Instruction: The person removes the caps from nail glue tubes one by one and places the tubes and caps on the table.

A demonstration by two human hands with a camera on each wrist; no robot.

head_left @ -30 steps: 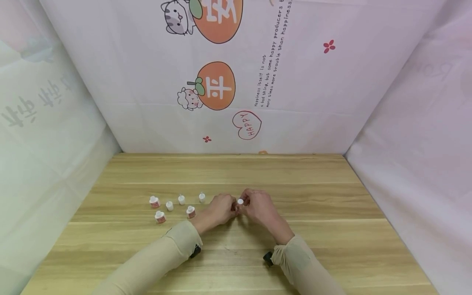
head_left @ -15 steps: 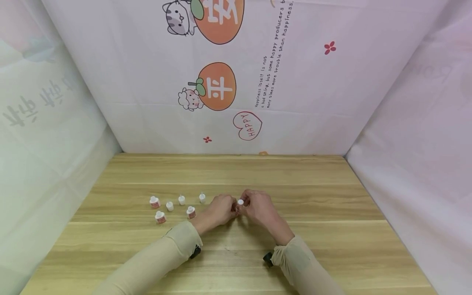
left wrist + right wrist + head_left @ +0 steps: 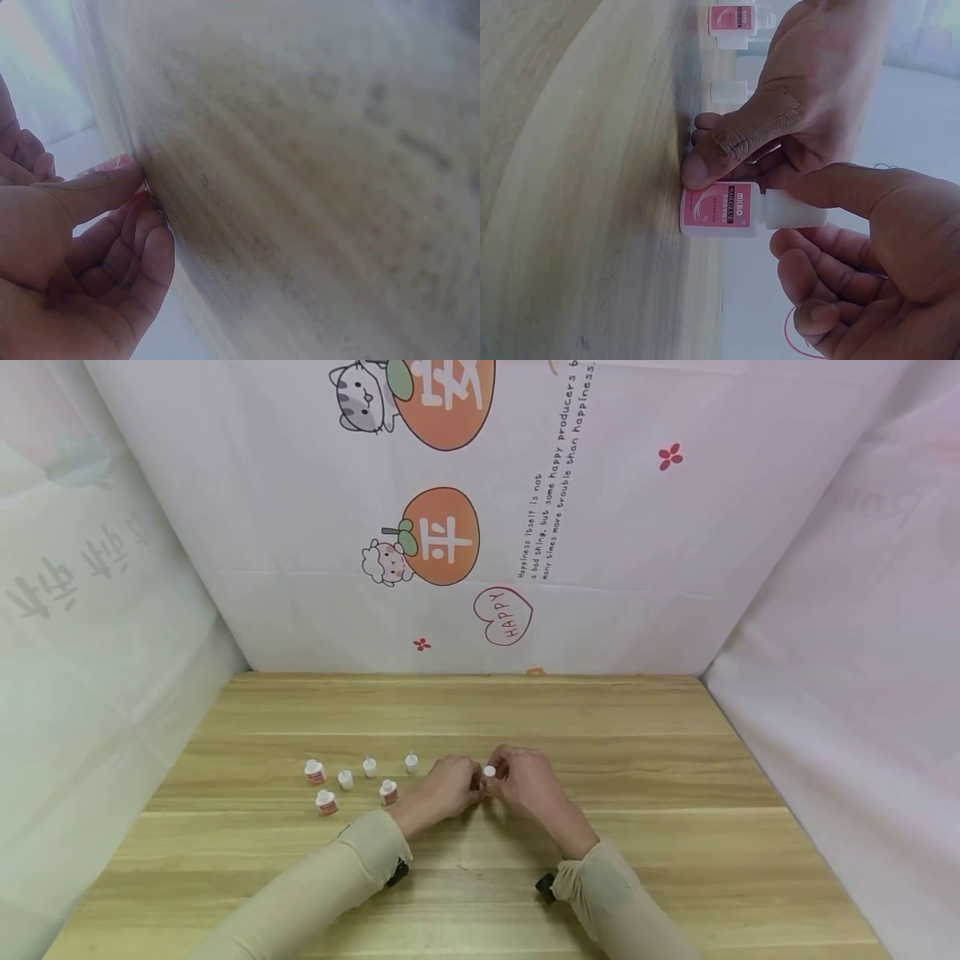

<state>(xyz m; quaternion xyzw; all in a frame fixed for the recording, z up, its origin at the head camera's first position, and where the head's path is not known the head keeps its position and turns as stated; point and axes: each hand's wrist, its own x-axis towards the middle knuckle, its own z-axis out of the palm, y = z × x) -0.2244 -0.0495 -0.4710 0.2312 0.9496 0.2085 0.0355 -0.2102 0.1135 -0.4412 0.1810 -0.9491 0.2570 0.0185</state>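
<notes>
A small white glue bottle [image 3: 720, 210] with a pink label stands upright on the table, with its white cap [image 3: 795, 208] at the neck. My left hand [image 3: 453, 785] holds the bottle's body low down, its thumb on the label side. My right hand [image 3: 528, 778] pinches the cap between thumb and index finger; its other fingers are loosely curled. Seen from the head, only the cap's round top shows between both hands. In the left wrist view, the fingers of the left hand [image 3: 97, 255] hide most of the bottle.
Left of my hands stand three uncapped glue bottles [image 3: 326, 802] with pink labels. Among them are three white caps [image 3: 369, 767], standing with thin tips up. Wooden table [image 3: 480, 893] surrounds them, with white printed cloth walls [image 3: 615, 568] at the back and sides.
</notes>
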